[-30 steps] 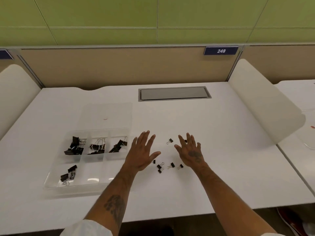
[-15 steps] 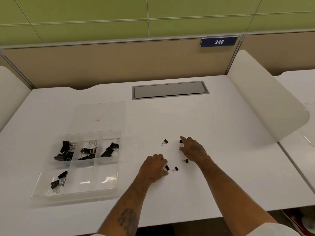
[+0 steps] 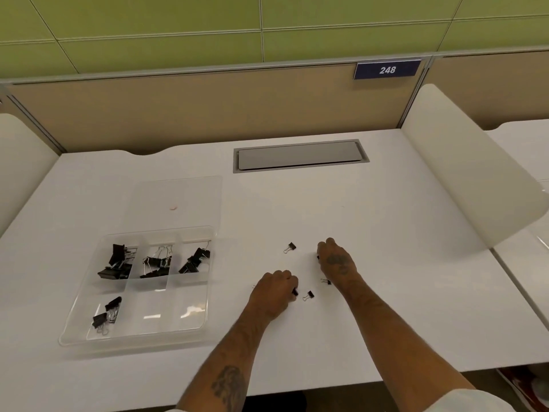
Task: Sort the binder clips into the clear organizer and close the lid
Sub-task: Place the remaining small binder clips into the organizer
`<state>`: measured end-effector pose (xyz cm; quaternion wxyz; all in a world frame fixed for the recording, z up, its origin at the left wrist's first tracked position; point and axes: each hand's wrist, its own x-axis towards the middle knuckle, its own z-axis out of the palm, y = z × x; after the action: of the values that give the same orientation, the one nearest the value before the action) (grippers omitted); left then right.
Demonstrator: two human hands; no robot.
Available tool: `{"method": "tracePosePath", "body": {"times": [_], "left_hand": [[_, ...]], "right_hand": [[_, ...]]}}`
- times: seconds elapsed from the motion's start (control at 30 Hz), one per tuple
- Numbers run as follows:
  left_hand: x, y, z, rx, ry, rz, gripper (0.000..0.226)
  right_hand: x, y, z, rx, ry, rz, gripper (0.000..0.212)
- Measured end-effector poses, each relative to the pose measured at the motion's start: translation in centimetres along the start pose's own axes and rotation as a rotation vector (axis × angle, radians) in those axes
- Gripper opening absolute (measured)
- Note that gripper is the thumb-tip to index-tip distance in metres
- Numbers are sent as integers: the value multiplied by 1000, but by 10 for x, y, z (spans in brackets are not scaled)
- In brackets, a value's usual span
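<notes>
Head view: the left hand [image 3: 274,292] lies curled, knuckles up, on the white desk [image 3: 386,263] toward its near edge, its fingertips closed on a small black binder clip [image 3: 295,292]. The right hand [image 3: 335,258] is curled over another; its grip cannot be told. The clear organizer [image 3: 71,328], lid [image 3: 178,200] open, sits toward the desk's left edge.
</notes>
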<state>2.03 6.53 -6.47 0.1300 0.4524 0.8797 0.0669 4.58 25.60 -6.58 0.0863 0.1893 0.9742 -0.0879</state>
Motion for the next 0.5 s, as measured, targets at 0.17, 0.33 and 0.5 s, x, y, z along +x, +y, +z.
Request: {"method": "tracePosePath", "body": {"times": [0.17, 0.33, 0.5], "left_hand": [[-2, -2, -11, -166, 65, -88, 15], [-6, -18, -30, -282, 189, -145, 29], [-29, -45, -57, -352, 262, -252, 19]], "right_hand": [[-6, 7, 3, 35, 35, 5, 28], [-12, -3, -3, 321, 85, 79, 29], [-10, -47, -23, 506, 41, 79, 14]]}}
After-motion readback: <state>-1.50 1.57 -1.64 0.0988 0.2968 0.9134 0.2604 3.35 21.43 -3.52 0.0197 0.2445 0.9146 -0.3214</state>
